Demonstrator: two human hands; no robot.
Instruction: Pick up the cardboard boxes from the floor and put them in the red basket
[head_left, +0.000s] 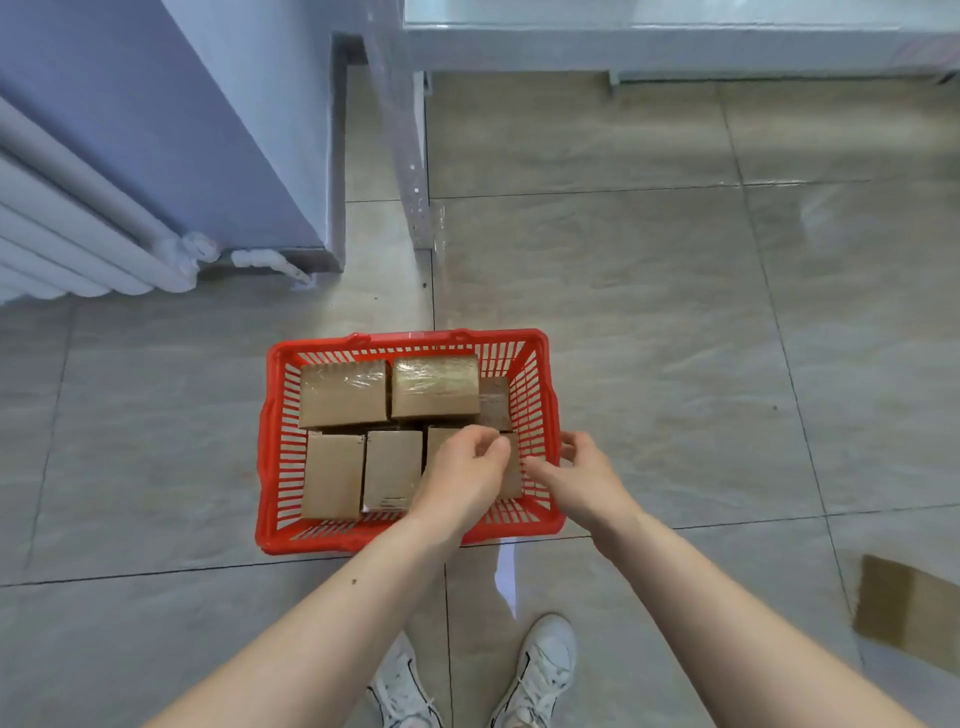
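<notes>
On the grey tiled floor (649, 291), dead ahead at 12 o'clock from my white sneakers (540, 670), sits the red slotted plastic basket (270, 447). Brown cardboard boxes fill most of it. Back row: a taped cardboard box at 11 o'clock (343, 393), a second taped cardboard box at 12 o'clock (435, 385), and a smaller, darker box wedged at 1 o'clock against the right wall (494, 402). Front row: a plain upright box at 7 o'clock (332, 475), a labelled box beside it, touching (392, 470), and a further box at 5 o'clock (514, 475), mostly hidden under my hands.

My left hand (462, 475) is over the front right part of the basket, fingers curled, tips bunched over that hidden box; I cannot tell whether they pinch it or only touch. My right hand (574, 475) hangs at the basket's right rim, fingers loosely curled, narrow, holding nothing that I can see.

Well apart at 4 o'clock, near the frame edge, one flat brown cardboard box (906, 608) lies on the floor, outside the basket.

Off at 10 o'clock: white ribbed radiator (78, 234) against a pale blue wall (156, 104). At 12 to 1 o'clock, far: a pale table (675, 41).
</notes>
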